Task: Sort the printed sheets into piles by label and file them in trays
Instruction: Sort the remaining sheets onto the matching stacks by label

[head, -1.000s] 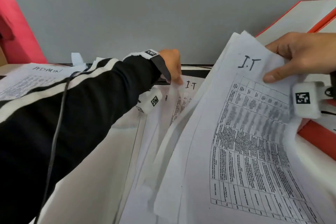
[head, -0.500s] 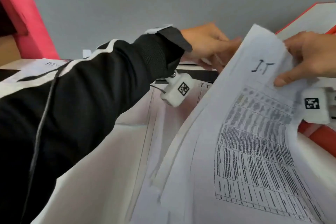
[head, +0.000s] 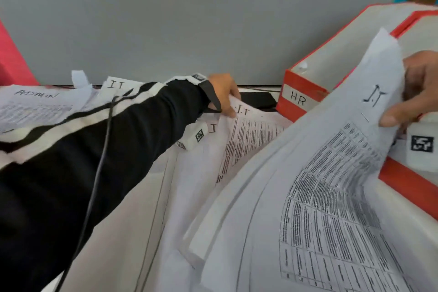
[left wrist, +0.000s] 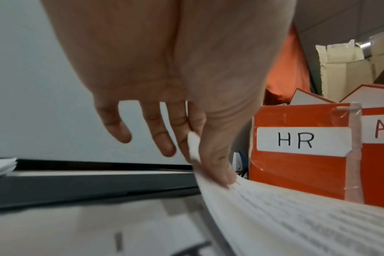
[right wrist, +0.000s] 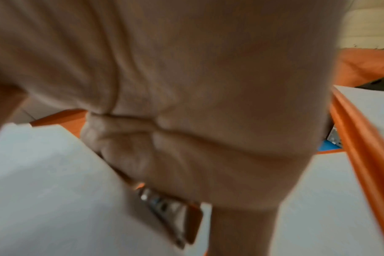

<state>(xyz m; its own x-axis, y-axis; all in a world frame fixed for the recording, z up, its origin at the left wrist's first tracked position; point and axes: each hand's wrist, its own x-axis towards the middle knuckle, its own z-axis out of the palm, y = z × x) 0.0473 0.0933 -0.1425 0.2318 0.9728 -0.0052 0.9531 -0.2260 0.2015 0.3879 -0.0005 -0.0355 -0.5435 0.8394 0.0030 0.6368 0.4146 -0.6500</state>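
My left hand point(head: 230, 111) reaches forward and pinches the top corner of a flat-lying printed sheet marked I.T point(head: 246, 142). In the left wrist view the thumb and forefinger of the left hand point(left wrist: 208, 166) hold that sheet's point(left wrist: 296, 216) curled edge, with the other fingers spread. My right hand point(head: 403, 106) grips a lifted, bowed bundle of sheets marked I.T point(head: 331, 197) by its top edge, thumb on the front. The right wrist view is blurred, showing the right hand point(right wrist: 164, 147) curled against white paper point(right wrist: 44, 181). An orange tray labelled HR point(head: 298, 99) stands just beyond the sheets.
An ADMIN pile point(head: 35, 104) and another I T pile point(head: 116, 85) lie at the far left behind my left sleeve. A grey partition point(head: 189, 26) closes the back. A second orange tray point(left wrist: 381, 131) stands right of the HR tray point(left wrist: 302, 142). A black flat object point(head: 258, 99) lies behind the sheets.
Half a second ago my left hand was raised at the lifted bundle's top edge; it has since dropped back onto the flat I.T sheet. My right hand still holds the bundle.
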